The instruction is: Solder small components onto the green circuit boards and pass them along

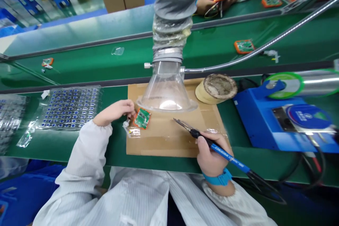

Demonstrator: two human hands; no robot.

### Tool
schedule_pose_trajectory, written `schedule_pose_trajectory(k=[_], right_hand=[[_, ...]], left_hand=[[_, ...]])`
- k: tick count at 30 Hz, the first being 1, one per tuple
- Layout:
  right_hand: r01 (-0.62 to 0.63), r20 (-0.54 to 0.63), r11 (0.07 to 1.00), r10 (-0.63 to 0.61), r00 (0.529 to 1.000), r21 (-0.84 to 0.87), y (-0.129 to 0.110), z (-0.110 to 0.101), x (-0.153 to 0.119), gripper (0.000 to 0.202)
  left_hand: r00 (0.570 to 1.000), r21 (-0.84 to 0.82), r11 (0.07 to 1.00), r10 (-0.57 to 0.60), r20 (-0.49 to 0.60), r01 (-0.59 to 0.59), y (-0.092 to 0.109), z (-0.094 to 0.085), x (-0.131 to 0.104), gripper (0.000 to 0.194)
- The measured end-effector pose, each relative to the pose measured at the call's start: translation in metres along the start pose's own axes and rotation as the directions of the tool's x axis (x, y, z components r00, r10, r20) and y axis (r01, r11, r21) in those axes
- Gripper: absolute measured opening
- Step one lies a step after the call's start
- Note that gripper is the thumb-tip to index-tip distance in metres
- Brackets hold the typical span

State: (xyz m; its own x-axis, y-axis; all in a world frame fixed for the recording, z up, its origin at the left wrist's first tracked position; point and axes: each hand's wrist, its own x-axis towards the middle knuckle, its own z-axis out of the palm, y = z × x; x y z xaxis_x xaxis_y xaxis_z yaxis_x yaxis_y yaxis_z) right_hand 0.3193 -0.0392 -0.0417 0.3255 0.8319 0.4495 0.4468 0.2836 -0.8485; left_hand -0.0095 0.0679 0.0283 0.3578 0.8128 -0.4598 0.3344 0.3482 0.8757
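Right hand (213, 155) wraps soldering iron (229, 157), tip pointing left, apart from circuit board (142, 118). How much on board is done, cannot tell; work looks unfinished, judging by iron in grip. Board lies on cardboard (164, 144), left of iron tip, right at left hand (119, 110), fingertips curled; whether they pinch it, cannot tell.

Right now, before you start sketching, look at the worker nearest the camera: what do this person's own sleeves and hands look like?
The left sleeve and right sleeve are white, loose and wrinkled, with gathered cuffs. The left hand and right hand wear no gloves. A bright blue band circles the right wrist.
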Motion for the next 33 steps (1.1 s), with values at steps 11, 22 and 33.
schedule_pose_trajectory(k=[11, 22, 33], right_hand=[[0.009, 0.000, 1.000, -0.009, 1.000, 0.000, 0.003, 0.000, -0.001, 0.012], [-0.108, -0.068, 0.994, 0.105, 0.992, -0.030, 0.009, 0.001, 0.000, 0.022], [-0.089, -0.053, 0.995, 0.086, 0.995, -0.055, -0.003, 0.004, 0.002, 0.028]], left_hand=[[0.695, 0.342, 0.934, 0.315, -0.647, -0.105, -0.024, -0.024, 0.033, 0.030], [0.642, 0.507, 0.812, 0.227, -0.733, 0.291, -0.056, -0.007, -0.072, 0.053], [0.522, 0.560, 0.490, 0.227, -0.822, 0.668, -0.104, -0.112, -0.146, 0.029]])
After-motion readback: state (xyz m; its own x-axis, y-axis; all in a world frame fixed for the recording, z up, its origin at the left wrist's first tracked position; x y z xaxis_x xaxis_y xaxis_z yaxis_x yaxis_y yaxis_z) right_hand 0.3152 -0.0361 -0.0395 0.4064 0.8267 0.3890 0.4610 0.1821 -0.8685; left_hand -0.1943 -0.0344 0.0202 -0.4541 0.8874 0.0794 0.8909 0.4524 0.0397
